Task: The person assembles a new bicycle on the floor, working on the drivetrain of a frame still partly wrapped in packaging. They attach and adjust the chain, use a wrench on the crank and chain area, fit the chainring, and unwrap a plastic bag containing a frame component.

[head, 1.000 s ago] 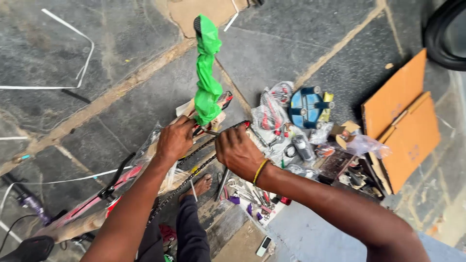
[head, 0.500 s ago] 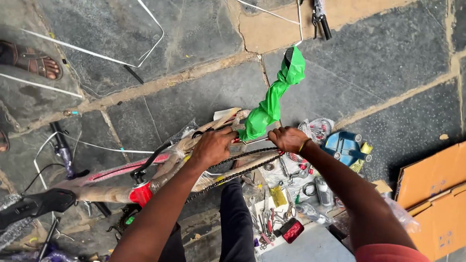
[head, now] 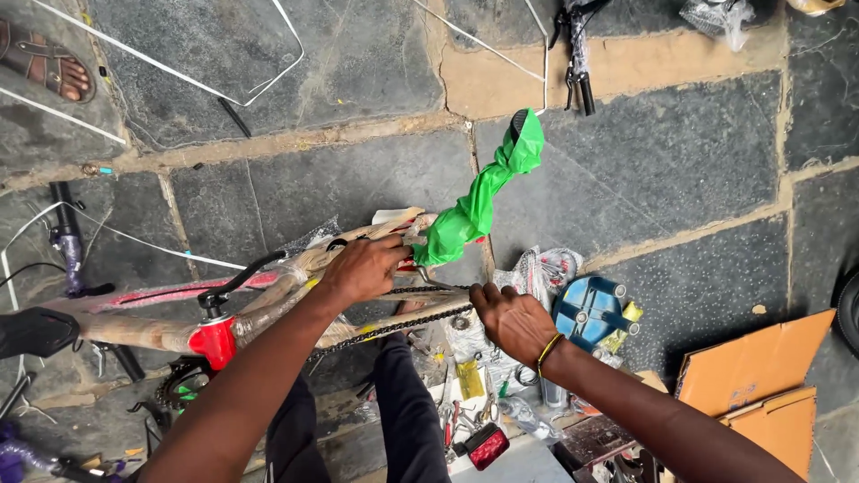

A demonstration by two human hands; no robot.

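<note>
Red bicycle frame in tan wrapping [head: 179, 309] lies mid-left on the stone floor [head: 680, 170]. Left hand [head: 362, 268] now clamped on its rear stays; right hand [head: 510, 317] has shifted to the black chain [head: 403, 326], pinching it.

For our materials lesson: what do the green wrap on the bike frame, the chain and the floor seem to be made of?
Green wrap: thin plastic film, glossy and crinkled, likely a bag.
Chain, by the right hand: metal, dark and dull, built of small links.
Floor: stone slabs, dark grey and matt, with rough sandy joints, probably mortar.
</note>
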